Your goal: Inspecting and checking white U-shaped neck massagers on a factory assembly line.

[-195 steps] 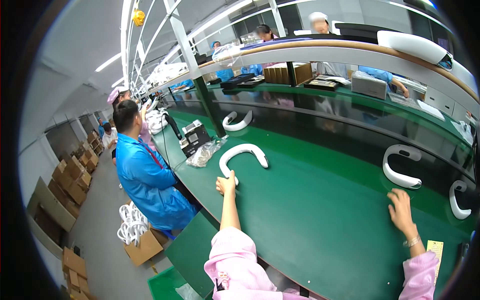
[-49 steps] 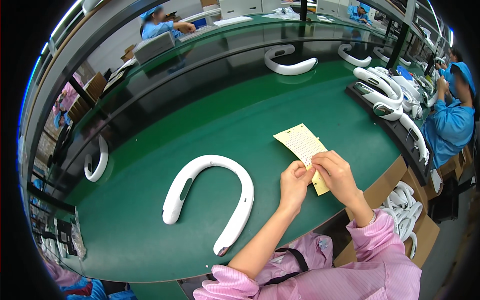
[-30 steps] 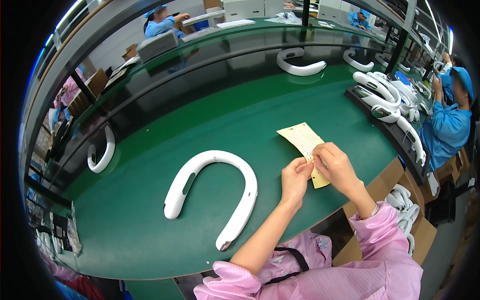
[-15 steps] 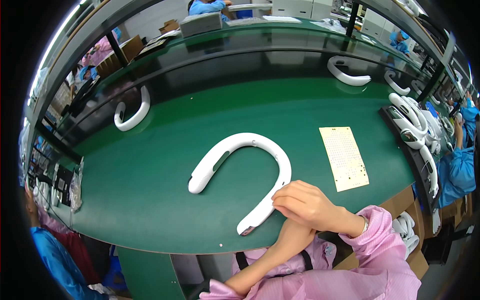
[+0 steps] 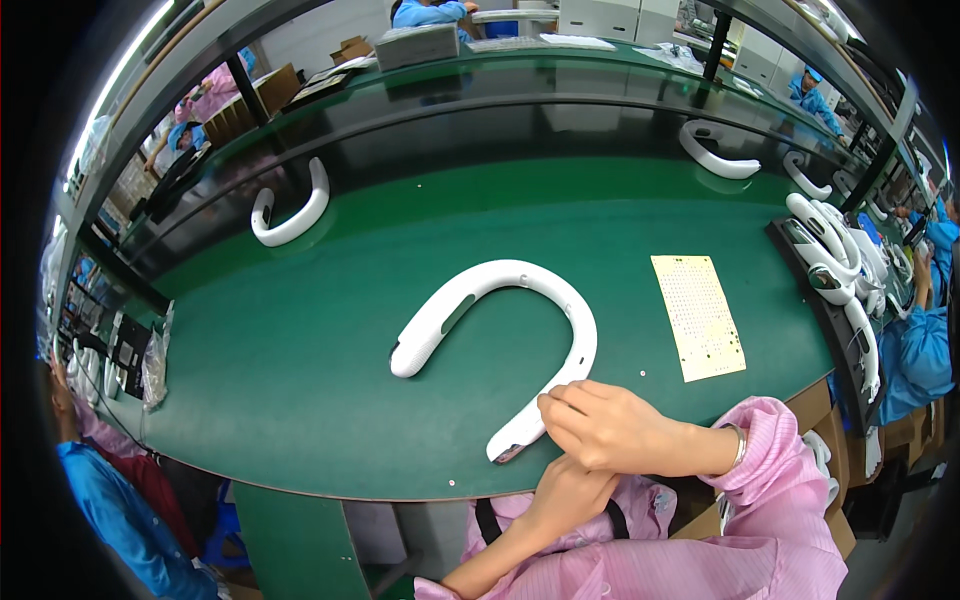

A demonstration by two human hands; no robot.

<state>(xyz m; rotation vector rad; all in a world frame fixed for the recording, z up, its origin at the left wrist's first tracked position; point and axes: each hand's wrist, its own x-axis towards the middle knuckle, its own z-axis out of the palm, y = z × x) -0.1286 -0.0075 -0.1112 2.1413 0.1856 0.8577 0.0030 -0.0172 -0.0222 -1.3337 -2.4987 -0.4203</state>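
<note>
A white U-shaped neckband device (image 5: 585, 325) lies flat on the green tabletop, its opening toward me at the lower left. It has a dark oval slot on its left arm and a dark tip on its right arm. My right hand (image 5: 610, 428) is closed, its fingertips pinched together over the right arm of the neckband. Whether they hold anything small is hidden. My left hand (image 5: 572, 492) is just below it, close to the table's front edge. The right hand covers most of its fingers.
A yellow perforated sheet (image 5: 700, 318) lies right of the neckband. White neckbands stand at the back left (image 5: 290, 218) and back right (image 5: 715, 155). At the far right, a black tray (image 5: 850, 375) holds several white parts. Co-workers in blue sit at both sides.
The view has shifted slightly. My right hand has moved down the neckband's right arm a little, and a small white dot on the table now shows beside it. The left hand has drawn back lower.
</note>
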